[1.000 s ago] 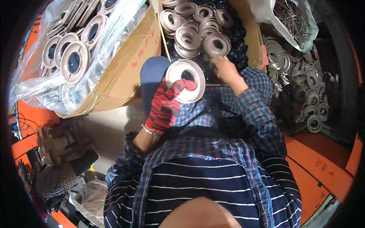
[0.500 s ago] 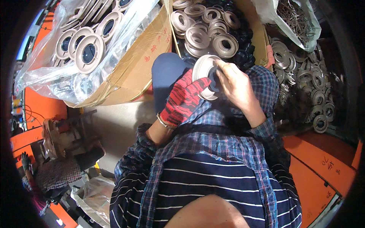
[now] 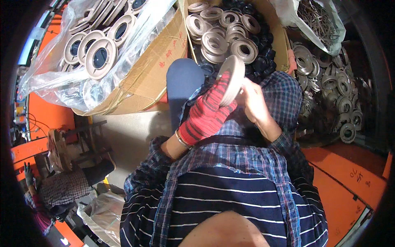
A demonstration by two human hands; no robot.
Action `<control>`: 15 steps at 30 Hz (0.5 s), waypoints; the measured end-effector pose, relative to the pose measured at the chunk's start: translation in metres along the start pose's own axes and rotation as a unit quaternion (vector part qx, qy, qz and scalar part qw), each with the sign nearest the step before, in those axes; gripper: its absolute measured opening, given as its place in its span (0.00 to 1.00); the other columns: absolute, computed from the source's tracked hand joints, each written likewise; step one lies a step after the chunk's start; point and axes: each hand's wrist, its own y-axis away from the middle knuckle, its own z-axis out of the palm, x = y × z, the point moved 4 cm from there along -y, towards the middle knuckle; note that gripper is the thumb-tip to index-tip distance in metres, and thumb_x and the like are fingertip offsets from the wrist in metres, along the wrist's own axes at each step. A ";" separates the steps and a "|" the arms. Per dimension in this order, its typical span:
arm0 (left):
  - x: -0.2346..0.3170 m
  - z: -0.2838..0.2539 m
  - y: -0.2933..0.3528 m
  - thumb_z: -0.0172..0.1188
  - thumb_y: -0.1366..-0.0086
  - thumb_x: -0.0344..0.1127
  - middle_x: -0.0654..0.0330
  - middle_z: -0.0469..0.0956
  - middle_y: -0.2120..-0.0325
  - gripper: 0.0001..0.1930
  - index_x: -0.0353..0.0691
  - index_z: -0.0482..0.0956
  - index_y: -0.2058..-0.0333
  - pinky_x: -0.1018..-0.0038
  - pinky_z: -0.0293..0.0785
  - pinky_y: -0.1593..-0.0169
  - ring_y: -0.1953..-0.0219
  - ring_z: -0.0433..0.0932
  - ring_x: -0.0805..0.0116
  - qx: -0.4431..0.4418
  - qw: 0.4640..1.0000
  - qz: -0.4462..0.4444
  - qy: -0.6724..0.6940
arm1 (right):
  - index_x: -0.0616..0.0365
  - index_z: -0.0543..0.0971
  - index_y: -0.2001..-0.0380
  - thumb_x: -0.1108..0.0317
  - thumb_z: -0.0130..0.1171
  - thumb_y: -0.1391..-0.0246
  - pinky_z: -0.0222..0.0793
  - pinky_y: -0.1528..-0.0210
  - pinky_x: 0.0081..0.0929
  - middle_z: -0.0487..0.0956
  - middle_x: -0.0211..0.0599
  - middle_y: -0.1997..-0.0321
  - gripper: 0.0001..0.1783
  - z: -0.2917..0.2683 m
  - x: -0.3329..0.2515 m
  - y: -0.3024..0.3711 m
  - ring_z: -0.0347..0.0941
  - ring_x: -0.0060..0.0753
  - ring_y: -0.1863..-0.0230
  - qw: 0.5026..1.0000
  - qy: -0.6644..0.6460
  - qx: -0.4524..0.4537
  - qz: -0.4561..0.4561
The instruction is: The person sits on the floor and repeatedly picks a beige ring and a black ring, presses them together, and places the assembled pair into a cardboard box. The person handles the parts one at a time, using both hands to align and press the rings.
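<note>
In front of my knees, my left hand (image 3: 205, 110), in a red and black knitted glove, is closed round a beige ribbed plastic ring (image 3: 233, 80). The ring stands tilted nearly on edge. Bare and close against the ring's right side, my right hand (image 3: 256, 102) has its fingers curled together. Anything pinched in those fingers, and the ring's inner opening, is hidden from this view. Just beyond the hands, an open carton (image 3: 283, 39) holds several similar beige rings (image 3: 244, 50) and many black caps (image 3: 260, 61).
At the left, a carton (image 3: 158, 68) lined with clear plastic carries beige rings with dark centres (image 3: 99, 57). A white bag of thin scraps (image 3: 319, 24) and loose rings (image 3: 345, 105) lie at the right. Orange panels (image 3: 341, 177) flank me. A co-worker's gloved hand (image 3: 29, 175) shows far left.
My left hand has turned the ring from facing up to nearly on edge. My right hand has shifted from the ring's top face down to its right side.
</note>
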 end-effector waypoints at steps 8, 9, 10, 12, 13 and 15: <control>-0.024 -0.011 -0.009 0.66 0.37 0.33 0.50 0.77 0.49 0.28 0.34 0.69 0.40 0.67 0.74 0.47 0.50 0.78 0.62 -0.064 0.987 -0.104 0.103 | 0.63 0.70 0.40 0.61 0.76 0.59 0.77 0.54 0.31 0.78 0.48 0.50 0.43 -0.004 -0.020 0.002 0.79 0.42 0.55 0.824 0.418 -0.033 -0.381; -0.026 -0.014 -0.011 0.66 0.38 0.33 0.51 0.79 0.54 0.24 0.33 0.73 0.44 0.67 0.75 0.50 0.53 0.79 0.60 -0.073 0.980 -0.118 0.139 | 0.63 0.70 0.40 0.61 0.76 0.59 0.77 0.54 0.32 0.78 0.48 0.49 0.43 -0.006 -0.022 0.002 0.79 0.43 0.55 0.804 0.447 -0.058 -0.388; -0.027 -0.015 -0.011 0.67 0.38 0.34 0.52 0.81 0.58 0.20 0.32 0.76 0.49 0.67 0.76 0.53 0.57 0.81 0.58 -0.081 0.972 -0.134 0.176 | 0.63 0.70 0.40 0.61 0.76 0.60 0.77 0.54 0.33 0.77 0.48 0.48 0.43 -0.007 -0.022 0.002 0.80 0.44 0.56 0.782 0.473 -0.082 -0.398; -0.027 -0.015 -0.014 0.66 0.38 0.33 0.51 0.80 0.55 0.22 0.32 0.75 0.47 0.69 0.76 0.52 0.55 0.80 0.61 -0.073 0.973 -0.121 0.182 | 0.63 0.70 0.40 0.61 0.76 0.60 0.77 0.56 0.31 0.78 0.48 0.50 0.43 -0.011 -0.022 0.002 0.80 0.42 0.57 0.780 0.484 -0.076 -0.389; -0.028 -0.012 -0.013 0.65 0.37 0.33 0.50 0.79 0.52 0.25 0.33 0.72 0.42 0.69 0.76 0.50 0.54 0.79 0.63 -0.083 0.975 -0.126 0.160 | 0.63 0.70 0.40 0.61 0.76 0.59 0.77 0.57 0.31 0.78 0.48 0.51 0.43 -0.010 -0.018 0.003 0.80 0.41 0.58 0.779 0.490 -0.074 -0.384; -0.030 -0.005 -0.011 0.64 0.35 0.34 0.49 0.78 0.48 0.30 0.33 0.67 0.37 0.69 0.75 0.47 0.51 0.79 0.63 -0.078 0.980 -0.136 0.122 | 0.63 0.69 0.40 0.62 0.77 0.60 0.76 0.59 0.29 0.79 0.44 0.55 0.43 -0.016 -0.005 -0.002 0.80 0.34 0.60 0.863 0.440 -0.021 -0.248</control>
